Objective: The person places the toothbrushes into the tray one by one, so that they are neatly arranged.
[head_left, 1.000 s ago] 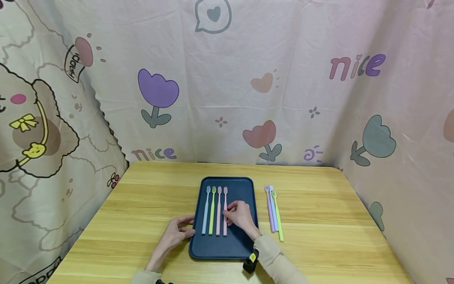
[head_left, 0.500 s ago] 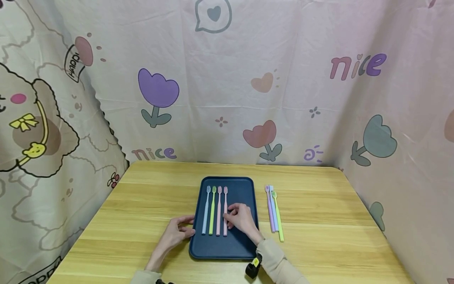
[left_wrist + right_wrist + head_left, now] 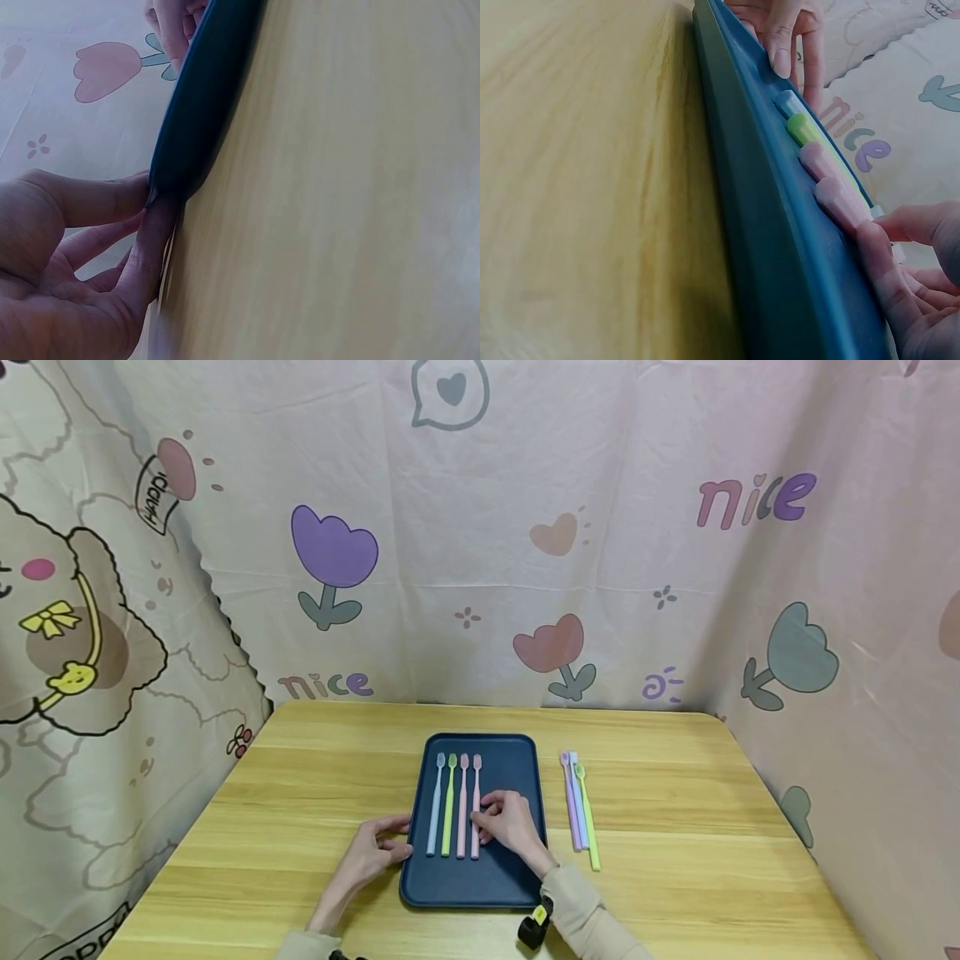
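Observation:
A dark blue tray lies on the table, with a blue toothbrush, a green toothbrush and two pink ones side by side on it. At the right end of that row, my right hand pinches the handle of the rightmost pink toothbrush between thumb and finger. The right wrist view shows this grip close up, on the pink handle. My left hand holds the tray's left rim; in the left wrist view the thumb and a finger pinch its edge.
Right of the tray, a purple toothbrush, a blue toothbrush and a yellow-green toothbrush lie close together on the wooden table. A printed curtain hangs behind and at the sides.
My right hand has shifted slightly toward the near side, still at the pink toothbrush, whose handle end has moved a touch left. My left hand stays put on the tray.

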Demonstrator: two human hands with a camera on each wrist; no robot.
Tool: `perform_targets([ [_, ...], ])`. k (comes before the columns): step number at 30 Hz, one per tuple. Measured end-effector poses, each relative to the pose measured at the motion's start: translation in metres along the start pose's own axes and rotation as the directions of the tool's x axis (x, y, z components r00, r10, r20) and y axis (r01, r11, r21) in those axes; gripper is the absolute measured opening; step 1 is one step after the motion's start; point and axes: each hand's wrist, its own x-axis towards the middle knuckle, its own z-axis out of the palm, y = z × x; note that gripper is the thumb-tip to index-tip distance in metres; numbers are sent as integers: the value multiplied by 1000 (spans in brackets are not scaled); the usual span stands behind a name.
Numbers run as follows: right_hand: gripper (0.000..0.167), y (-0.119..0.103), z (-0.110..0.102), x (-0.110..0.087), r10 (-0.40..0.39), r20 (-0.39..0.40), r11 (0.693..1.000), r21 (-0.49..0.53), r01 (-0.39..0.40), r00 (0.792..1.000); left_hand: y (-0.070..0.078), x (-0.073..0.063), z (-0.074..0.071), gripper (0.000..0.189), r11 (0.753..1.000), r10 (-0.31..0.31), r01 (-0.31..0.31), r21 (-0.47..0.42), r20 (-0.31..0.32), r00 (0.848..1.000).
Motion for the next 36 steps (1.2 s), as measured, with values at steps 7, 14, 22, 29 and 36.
perform_targets([
  [7, 27, 1, 1, 0, -4, 3, 1000, 9, 4, 1000, 0, 0, -1, 56, 1000, 11, -11, -3, 12, 1000],
  [14, 28, 2, 1, 1, -13, -3, 1000, 6, 13, 1000, -1, 0, -1, 56, 1000, 12, -12, -4, 12, 1000],
  [22, 28, 2, 2, 1, -11, -5, 1000, 6, 11, 1000, -1, 0, 0, 56, 1000, 18, -18, -3, 14, 1000],
  [29, 29, 1, 1, 0, -8, -6, 1000, 18, 8, 1000, 0, 0, -1, 56, 1000, 28, -28, -1, 27, 999],
  [36, 29, 2, 1, 0, -13, -4, 999, 34, 13, 1000, 0, 0, -1, 56, 1000, 30, -29, -7, 30, 999],
])
